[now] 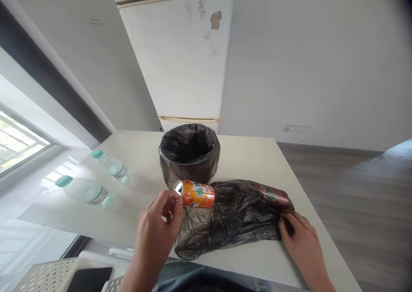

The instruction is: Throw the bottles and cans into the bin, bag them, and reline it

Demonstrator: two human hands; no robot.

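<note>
My left hand is closed on the open top end of an orange soda can, which lies tilted on its side in front of the bin. Spread across the table beneath and to the right of it is a thin black plastic bag. Through the bag's right end shows a second can, inside the film. My right hand pinches the bag's right end just below that can. A bin lined with a black bag stands upright behind the orange can.
Two clear plastic bottles with green caps, a nearer bottle and a farther bottle, lie on the white table at left. Behind it stands a white fridge. A perforated beige basket and a dark flat object sit lower left.
</note>
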